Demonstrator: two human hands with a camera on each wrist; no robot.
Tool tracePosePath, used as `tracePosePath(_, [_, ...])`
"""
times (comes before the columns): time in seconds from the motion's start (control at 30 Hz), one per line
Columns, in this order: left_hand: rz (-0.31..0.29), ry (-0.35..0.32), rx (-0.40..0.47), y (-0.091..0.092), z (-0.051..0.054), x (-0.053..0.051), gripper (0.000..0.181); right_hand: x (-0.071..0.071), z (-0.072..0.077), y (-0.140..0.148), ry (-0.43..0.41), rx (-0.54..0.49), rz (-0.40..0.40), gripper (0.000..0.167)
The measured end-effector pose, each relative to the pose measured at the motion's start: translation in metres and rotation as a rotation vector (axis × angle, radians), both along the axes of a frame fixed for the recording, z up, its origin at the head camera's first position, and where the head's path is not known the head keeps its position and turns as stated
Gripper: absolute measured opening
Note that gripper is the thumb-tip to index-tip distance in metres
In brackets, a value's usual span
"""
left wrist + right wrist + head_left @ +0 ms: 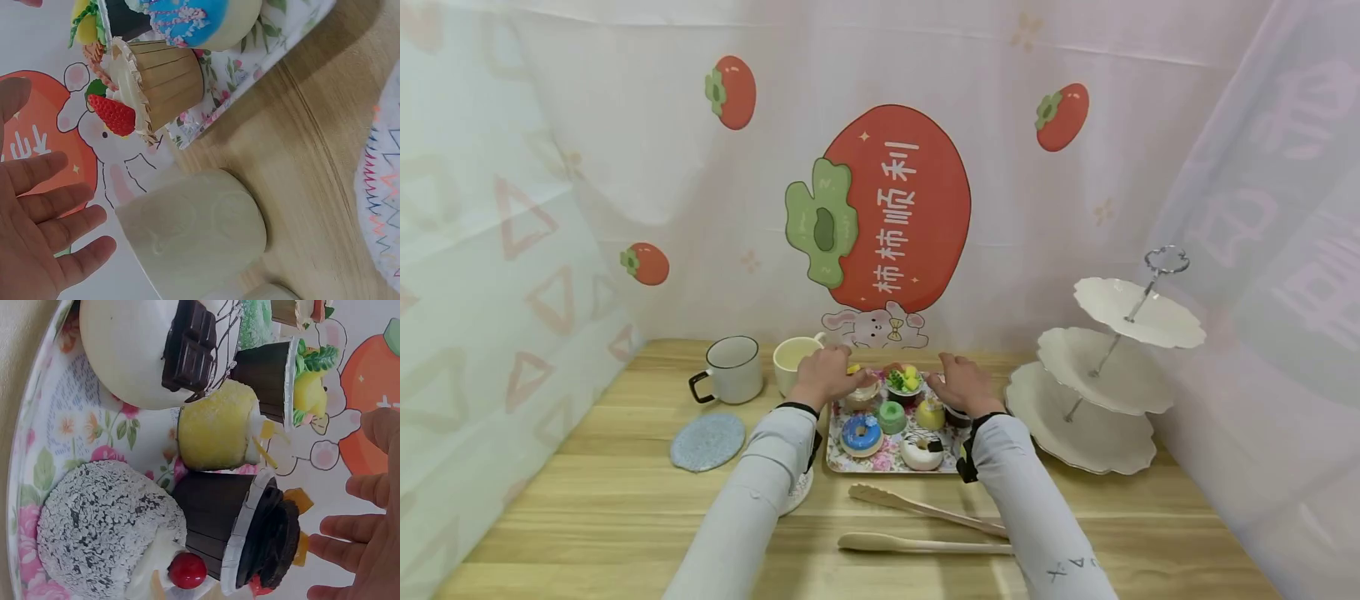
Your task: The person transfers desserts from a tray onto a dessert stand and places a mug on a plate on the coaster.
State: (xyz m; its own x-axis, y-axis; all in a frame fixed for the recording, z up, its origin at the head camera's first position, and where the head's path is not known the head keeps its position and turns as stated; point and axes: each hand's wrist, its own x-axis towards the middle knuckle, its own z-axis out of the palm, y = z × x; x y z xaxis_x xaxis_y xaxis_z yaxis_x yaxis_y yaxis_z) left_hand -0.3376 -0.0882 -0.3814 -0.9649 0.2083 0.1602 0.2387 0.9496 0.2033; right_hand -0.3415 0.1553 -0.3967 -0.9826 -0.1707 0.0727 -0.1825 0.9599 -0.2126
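Left hand [829, 375] and right hand [966, 387] near a tray [886, 458].
Fingers [62, 199] are being held spread, empty; pastries [892, 425] are being carried inside.

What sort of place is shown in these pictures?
Probably a staged dessert display: a floral tray of cakes, real or imitation, and a three-tier stand are on a table, with a printed curtain behind. The room beyond is hidden.

柿柿顺利 [895, 217] | on red persimmon [936, 192] | right sleeve [1037, 504]: marks [1071, 567] unclear
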Motion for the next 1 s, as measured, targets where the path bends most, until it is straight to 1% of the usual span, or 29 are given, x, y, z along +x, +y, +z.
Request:
tracePosePath(0.1, [-0.026, -0.004, 0.023, 0.0, 0.001, 0.002, 0.062, 0.002, 0.002, 0.0, -0.001, 0.013, 0.02, 0.06])
tracePosePath(0.2, [-0.059, 0.001, 0.051, -0.002, 0.003, 0.005, 0.062, 0.006, 0.005, 0.0, 0.014, 0.029, 0.064, 0.059])
tracePosePath(0.33, [-0.103, 0.002, 0.082, -0.008, 0.006, 0.013, 0.062, 0.012, 0.008, 0.0, 0.036, 0.039, 0.134, 0.057])
tracePosePath(0.43, [-0.137, 0.001, 0.094, -0.012, 0.006, 0.019, 0.063, 0.02, 0.009, 0.001, 0.032, 0.03, 0.179, 0.057])
tracePosePath(0.57, [-0.176, 0.005, 0.09, -0.017, 0.006, 0.026, 0.062, 0.03, 0.01, 0.004, 0.028, 0.013, 0.24, 0.056])
tracePosePath(0.7, [-0.209, 0.018, 0.06, -0.019, 0.008, 0.034, 0.06, 0.042, 0.01, 0.009, 0.038, 0.012, 0.303, 0.057])
tracePosePath(0.87, [-0.287, 0.064, 0.029, -0.019, 0.013, 0.049, 0.06, 0.06, 0.011, 0.013, 0.061, 0.003, 0.393, 0.056])
tracePosePath(0.93, [-0.317, 0.086, 0.013, -0.018, 0.014, 0.055, 0.06, 0.068, 0.012, 0.012, 0.066, -0.001, 0.434, 0.054])
tracePosePath(1.0, [-0.331, 0.098, -0.008, -0.018, 0.013, 0.06, 0.06, 0.075, 0.011, 0.012, 0.066, 0.001, 0.471, 0.054])
